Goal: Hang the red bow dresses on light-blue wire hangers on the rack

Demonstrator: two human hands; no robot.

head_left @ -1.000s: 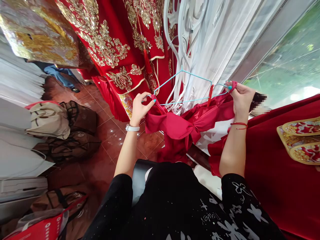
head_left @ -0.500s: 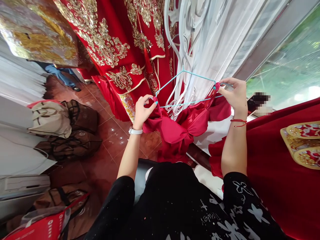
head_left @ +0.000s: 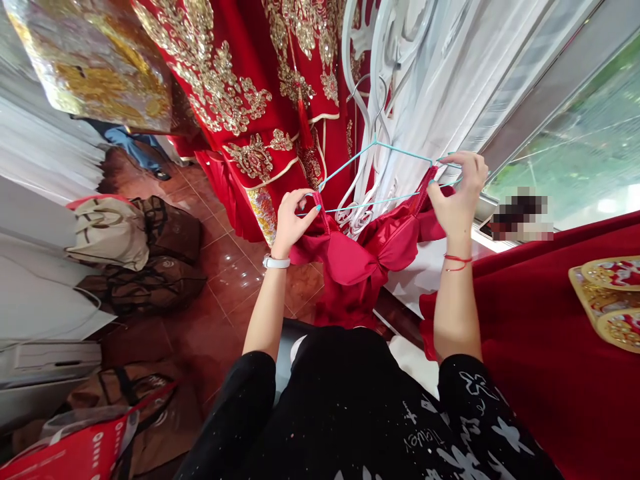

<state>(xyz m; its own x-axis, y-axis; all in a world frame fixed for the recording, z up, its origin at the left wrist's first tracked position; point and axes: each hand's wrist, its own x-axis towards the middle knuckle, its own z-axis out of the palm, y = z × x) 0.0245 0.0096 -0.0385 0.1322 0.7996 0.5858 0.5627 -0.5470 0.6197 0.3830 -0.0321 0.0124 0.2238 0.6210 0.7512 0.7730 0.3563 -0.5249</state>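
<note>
A red satin dress with a large bow at the bust hangs below a light blue wire hanger. My left hand pinches the dress's left strap close to the hanger's left end. My right hand grips the other red strap beside the hanger's right arm. The hanger's hook rises among white scrollwork. The lower dress is partly hidden by my body.
A gold-embroidered red gown hangs behind a white ornate stand. White drapery and a window lie to the right. Embroidered gold-and-red shoes rest on red velvet. Several bags stand on the tiled floor.
My right hand has moved inward along the hanger, carrying its strap from the hanger's tip toward the shoulder. My left hand stays near the left strap, and the view has shifted slightly.
</note>
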